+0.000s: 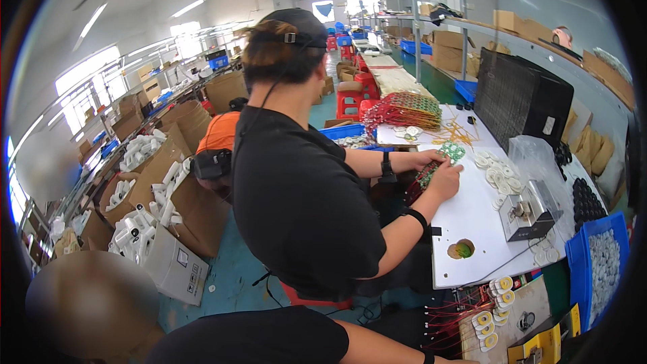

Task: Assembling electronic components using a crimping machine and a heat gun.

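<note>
Round yellow-and-white discs [486, 329] lie at the near right, strung on a bundle of thin red wires [448, 323] and resting against a brown cardboard sheet [532, 303] below the near edge of the white counter [465, 222]. Your forearm [384, 344], in a black sleeve with a dark wristband, reaches toward them along the bottom edge. Your hand is cut off by that edge, so you cannot tell how far the grip is open or whether it has hold of anything. No second arm of yours shows.

Farther off, a co-worker in a black shirt and cap sits with their back to you. The co-worker's hand [445, 178] rests on the counter, touching a strip of green circuit boards [450, 153]. To the right, a small metal machine [529, 210] stands on the counter. A blue bin [581, 256] of pale parts sits at the counter's right corner. A round hole [461, 250] opens in the counter's near part.
</note>
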Motion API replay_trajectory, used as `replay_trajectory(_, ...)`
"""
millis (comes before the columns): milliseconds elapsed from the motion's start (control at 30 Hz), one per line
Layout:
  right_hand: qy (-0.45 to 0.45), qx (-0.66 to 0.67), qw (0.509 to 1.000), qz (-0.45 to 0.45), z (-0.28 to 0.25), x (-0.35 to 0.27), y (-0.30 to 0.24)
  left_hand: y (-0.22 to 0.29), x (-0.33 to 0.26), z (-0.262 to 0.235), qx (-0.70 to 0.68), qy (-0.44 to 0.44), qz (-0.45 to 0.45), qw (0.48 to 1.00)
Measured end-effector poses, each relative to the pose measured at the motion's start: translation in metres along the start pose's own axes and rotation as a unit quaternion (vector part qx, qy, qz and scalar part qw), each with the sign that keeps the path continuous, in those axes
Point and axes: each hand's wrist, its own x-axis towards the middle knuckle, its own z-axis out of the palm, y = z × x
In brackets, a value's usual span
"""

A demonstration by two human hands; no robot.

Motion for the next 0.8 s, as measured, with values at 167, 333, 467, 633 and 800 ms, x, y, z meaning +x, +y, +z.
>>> replay_trajectory(167,-0.072,-0.018,0.997,-0.010,-0.023,-0.002,0.014,0.001,-0.017,-0.003,0.025,0.056,-0.002,0.998)
replay_trajectory(333,-0.169,0.217,0.961,-0.001,-0.060,-0.021,0.019,-0.007,-0.016,-0.004,-0.070,0.093,-0.020,0.993)
replay_trajectory(467,-0.237,0.289,0.927,0.015,-0.072,-0.059,0.003,0.009,-0.023,-0.009,-0.095,0.062,-0.074,0.991)
replay_trajectory(633,-0.152,0.264,0.949,0.077,-0.083,-0.075,-0.025,0.007,-0.012,0.022,-0.231,0.009,-0.065,0.971)
replay_trajectory(800,-0.081,0.244,0.961,0.097,-0.075,-0.046,-0.009,0.017,0.017,0.017,-0.117,0.062,-0.058,0.990)
